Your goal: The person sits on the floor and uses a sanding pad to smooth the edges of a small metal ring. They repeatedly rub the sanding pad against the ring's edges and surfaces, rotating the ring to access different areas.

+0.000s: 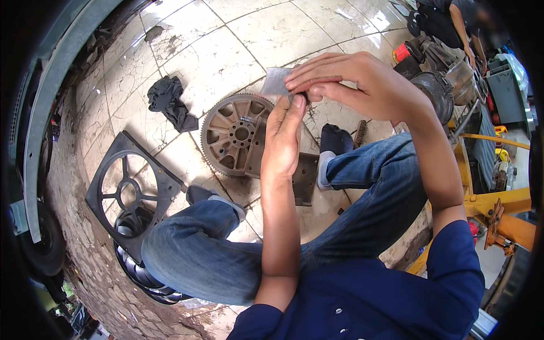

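Observation:
I sit with my knees up in blue jeans over a tiled floor. A small grey sheet (276,81), like sandpaper, is pinched between both hands. My right hand (354,82) grips it from above with fingers laid along its edge. My left hand (283,133) rises from below and its fingertips meet the sheet's lower edge. Under the hands, on the floor, lies a rusty toothed flywheel (232,136) with a dark flat metal plate (306,175) beside it.
A black fan shroud (133,190) lies at the left over a black fan (141,272). A dark rag (170,102) sits on the tiles. An engine block (439,73) and a yellow frame (498,204) stand at the right; another person (453,22) crouches far back.

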Tool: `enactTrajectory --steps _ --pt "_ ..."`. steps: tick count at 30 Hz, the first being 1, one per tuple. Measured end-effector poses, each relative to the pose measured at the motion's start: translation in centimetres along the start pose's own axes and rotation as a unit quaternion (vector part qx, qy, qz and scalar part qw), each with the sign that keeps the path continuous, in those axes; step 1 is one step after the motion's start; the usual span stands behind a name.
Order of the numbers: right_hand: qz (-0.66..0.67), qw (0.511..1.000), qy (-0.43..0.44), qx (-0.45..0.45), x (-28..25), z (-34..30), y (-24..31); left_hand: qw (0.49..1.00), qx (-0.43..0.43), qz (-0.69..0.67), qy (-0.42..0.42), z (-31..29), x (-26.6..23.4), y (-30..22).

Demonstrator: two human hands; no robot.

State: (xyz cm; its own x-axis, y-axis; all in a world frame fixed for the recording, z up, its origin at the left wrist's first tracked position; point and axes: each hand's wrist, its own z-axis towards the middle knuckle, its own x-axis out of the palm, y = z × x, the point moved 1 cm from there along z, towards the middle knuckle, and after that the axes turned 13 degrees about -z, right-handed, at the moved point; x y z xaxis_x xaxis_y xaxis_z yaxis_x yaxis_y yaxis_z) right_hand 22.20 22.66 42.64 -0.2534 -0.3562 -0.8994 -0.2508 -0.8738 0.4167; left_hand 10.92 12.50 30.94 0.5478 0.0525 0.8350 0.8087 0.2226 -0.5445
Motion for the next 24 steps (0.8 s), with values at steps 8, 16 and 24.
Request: enactTrajectory --steps 8,16,24 --pt "-0.025 1.0 0.008 0.014 0.0 -0.1 -0.5 0.999 0.009 0.019 0.025 0.3 -0.2 0.0" --pt "0.031 0.999 0.022 0.02 -0.3 -0.1 0.0 0.999 0.016 0.043 0.007 0.3 -0.4 0.1" --pt "-0.002 0.997 0.027 0.067 0.1 0.0 -0.7 1.0 0.009 -0.001 0.001 0.3 0.4 0.2"
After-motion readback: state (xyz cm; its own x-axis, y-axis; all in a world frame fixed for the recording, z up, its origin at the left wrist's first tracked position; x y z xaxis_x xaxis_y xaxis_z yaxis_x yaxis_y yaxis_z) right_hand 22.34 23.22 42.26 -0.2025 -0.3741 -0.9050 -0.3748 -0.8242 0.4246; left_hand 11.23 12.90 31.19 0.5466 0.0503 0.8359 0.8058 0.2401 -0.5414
